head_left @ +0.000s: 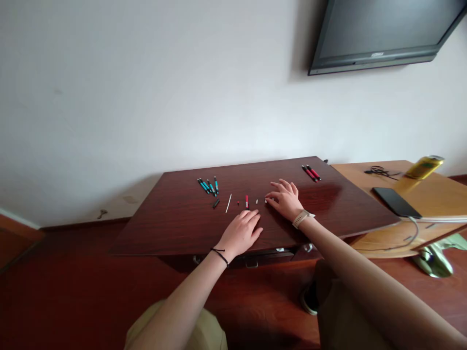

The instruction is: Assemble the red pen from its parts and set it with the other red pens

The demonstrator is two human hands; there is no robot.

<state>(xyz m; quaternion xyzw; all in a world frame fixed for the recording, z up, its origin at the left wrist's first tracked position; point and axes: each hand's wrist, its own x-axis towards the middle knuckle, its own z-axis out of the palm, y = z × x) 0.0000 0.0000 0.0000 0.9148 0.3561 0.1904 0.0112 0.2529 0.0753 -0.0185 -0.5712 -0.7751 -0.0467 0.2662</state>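
Note:
My left hand [241, 232] rests on the dark wooden table with its fingers stretched out, just in front of a red pen barrel [247, 201]; it holds nothing. My right hand [285, 200] has thumb and index finger together at a tiny white piece [265, 201] on the tabletop, the other fingers spread. Left of that piece lies another small white piece [257, 201]. Further left in the same row are a tiny red part [238, 203], a thin white refill [228, 203] and a short black pen part [216, 203].
Several blue-and-black pens [208, 186] lie at the table's [175, 214] back left, red-and-black pens [311, 173] at its back right. A lower wooden cabinet [368, 180] on the right bears a phone [396, 201], a black cable [381, 171] and a yellow can [425, 167].

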